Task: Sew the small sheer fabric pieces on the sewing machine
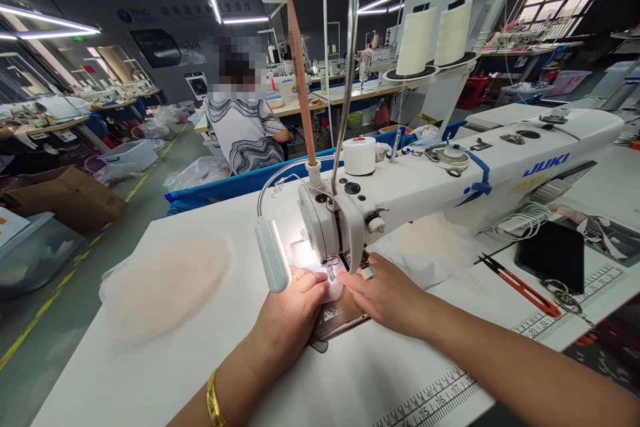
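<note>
Right beneath the needle end of the sewing machine [425, 193], a small piece of sheer fabric [334, 291], pale, brightly lit and mostly covered by fingers. Just left of the sewing machine's needle end, the left hand [299, 297], palm down, fingers close together and gently bent, tips resting on the fabric; cannot tell whether pinching or merely pressing. To the right, partly hidden by the sewing machine's head, the right hand [377, 293], likewise palm down, fingers directed in toward the fabric; grip too hidden to tell. In front of the sewing machine's needle end, between both hands, a glossy plate [340, 315] set in the white bench [125, 380]. Beside the sewing machine's head, on the left, a slim grey lamp [273, 257]. Farther left of the sewing machine, a loose heap of netting [165, 280]. On top of the sewing machine, a white spool [359, 157] and an upright, pointed reddish stick [300, 80]. Right of the sewing machine's needle end, red-handled snips [525, 290] and a dark phone [550, 257]. Beyond the sewing machine, a seated person [245, 130] in a patterned top.
</note>
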Available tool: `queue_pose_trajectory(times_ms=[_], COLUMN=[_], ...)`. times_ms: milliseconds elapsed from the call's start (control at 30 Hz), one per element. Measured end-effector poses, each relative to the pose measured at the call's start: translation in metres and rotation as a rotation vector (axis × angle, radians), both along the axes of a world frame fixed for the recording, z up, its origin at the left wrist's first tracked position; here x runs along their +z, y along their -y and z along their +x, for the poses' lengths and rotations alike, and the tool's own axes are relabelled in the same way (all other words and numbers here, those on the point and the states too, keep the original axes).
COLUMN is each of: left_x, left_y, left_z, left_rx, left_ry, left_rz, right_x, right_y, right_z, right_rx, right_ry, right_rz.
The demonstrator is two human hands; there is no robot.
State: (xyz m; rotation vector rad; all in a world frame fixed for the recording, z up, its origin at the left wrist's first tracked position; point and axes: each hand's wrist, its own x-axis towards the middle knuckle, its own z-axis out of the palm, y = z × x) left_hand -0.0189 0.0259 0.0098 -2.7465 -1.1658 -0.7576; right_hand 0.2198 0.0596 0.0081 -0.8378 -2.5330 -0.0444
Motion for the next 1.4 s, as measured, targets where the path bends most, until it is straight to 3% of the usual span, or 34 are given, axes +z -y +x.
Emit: queue_pose_trajectory(times_ms=[133,267,367,433,500,567,667,733,833,900,967,1100,1400], left_x=[0.006,0.015,0.018,0.018,0.016,0.015,0.015,0.016,0.016,0.015,0.013,0.010,0.009], left_y=[0.006,0.014,0.011,0.006,0.001,-0.001,0.005,0.010,0.014,0.015,0.015,0.017,0.021], left_z=[0.000,-0.001,-0.005,-0.009,-0.012,-0.014,-0.011,-0.007,-0.001,0.001,0.002,0.006,0.009], left_rx=[0.011,0.026,0.061,0.112,0.152,0.176,0.152,0.093,0.010,-0.031,-0.054,-0.050,-0.071], left_ry=[0.058,0.121,0.176,0.184,0.131,0.049,-0.009,0.011,0.075,0.111,0.132,0.112,0.120], left_rz=[-0.088,-0.306,-0.354,-0.243,-0.130,-0.106,-0.166,-0.191,-0.198,-0.224,-0.247,-0.185,-0.102], right_x=[0.002,0.000,0.000,0.001,0.003,0.007,0.016,0.020,0.021,0.017,0.012,0.006,0.003], right_y=[-0.008,-0.008,0.006,0.015,0.016,0.008,-0.013,-0.020,-0.012,-0.002,0.006,0.009,0.014], right_z=[0.002,0.008,0.005,-0.001,-0.003,0.002,0.022,0.032,0.030,0.020,0.011,0.008,0.011], right_rx=[-0.018,-0.056,0.144,0.331,0.385,0.186,-0.245,-0.346,-0.130,0.097,0.211,0.174,0.186], right_ry=[0.043,-0.011,-0.152,-0.158,-0.058,0.066,0.138,0.047,-0.120,-0.087,0.016,0.111,0.093], right_rz=[-0.034,-0.019,-0.001,-0.045,-0.099,-0.105,-0.007,0.084,0.129,0.078,0.009,-0.065,-0.043])
